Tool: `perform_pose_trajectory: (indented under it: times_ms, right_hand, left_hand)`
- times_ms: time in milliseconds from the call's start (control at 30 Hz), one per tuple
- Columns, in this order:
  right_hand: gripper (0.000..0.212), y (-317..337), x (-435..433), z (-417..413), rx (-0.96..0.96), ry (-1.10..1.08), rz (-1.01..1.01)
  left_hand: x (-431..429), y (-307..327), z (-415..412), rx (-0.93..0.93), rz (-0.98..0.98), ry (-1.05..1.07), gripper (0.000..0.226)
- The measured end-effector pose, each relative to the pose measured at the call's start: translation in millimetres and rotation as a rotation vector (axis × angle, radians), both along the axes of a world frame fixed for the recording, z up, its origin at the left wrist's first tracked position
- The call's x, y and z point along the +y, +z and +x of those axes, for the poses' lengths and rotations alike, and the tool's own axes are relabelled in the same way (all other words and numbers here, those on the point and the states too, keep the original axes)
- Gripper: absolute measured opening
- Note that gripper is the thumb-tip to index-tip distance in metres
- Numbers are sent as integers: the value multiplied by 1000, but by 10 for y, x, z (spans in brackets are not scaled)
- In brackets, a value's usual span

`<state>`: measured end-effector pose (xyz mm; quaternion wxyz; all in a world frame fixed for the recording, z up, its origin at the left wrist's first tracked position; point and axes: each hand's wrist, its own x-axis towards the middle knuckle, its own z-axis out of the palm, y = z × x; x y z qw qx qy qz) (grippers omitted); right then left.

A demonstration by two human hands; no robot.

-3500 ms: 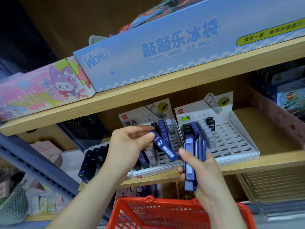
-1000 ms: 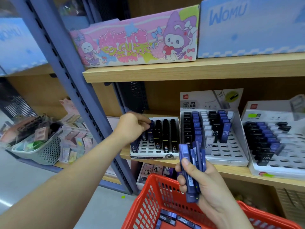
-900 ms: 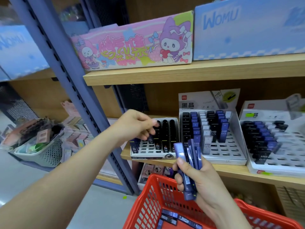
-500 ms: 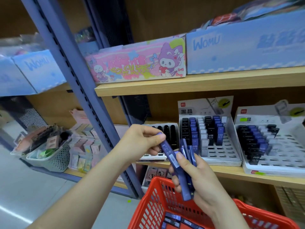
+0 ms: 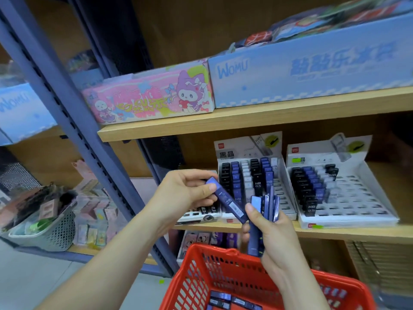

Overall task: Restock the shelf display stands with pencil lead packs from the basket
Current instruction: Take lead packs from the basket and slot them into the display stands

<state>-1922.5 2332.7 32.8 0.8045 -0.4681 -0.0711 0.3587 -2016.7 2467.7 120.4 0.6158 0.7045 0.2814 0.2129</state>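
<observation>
Wooden shelf [image 5: 245, 121]; WOMU box [image 5: 290, 74] above; HB 0.5 packs [image 5: 258, 182] below

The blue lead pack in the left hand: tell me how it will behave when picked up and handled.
Probably stiff: the blue lead pack juts out straight though the left hand pinches only its top end. Likely light, since a fingertip pinch seems enough to carry it. Its flat sides suggest it will not roll, but the smooth case may slip.

Left hand [image 5: 185, 195] pinches lead pack [image 5: 226, 201]; right hand [image 5: 271, 236] grips bundle [image 5: 262, 211].
</observation>
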Motion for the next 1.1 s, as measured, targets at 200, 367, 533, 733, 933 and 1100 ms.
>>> perform_pose_trajectory:
  times_ms: [200,367,533,733,933,1100]
  right_hand:
    - [8,-62,-258,302,119,-237,12]
    - [6,-105,-446,486,131,-302,57]
    - [8,-153,-540,565,138,-305,104]
    - [7,-206,-586,635,162,-302,131]
    - [8,-253,-592,646,192,-284,162]
    - [7,-245,-615,645,207,-261,195]
  left_hand:
    - [-2,-62,514,20,309,112,18]
    - [-140,-126,996,233,612,6,20]
    - [-172,-147,1396,500,732,-26,34]
    - [-205,-285,1565,608,842,-95,28]
    - [-217,-361,1605,674,997,-126,34]
    - [-208,-380,1630,749,1059,-235,30]
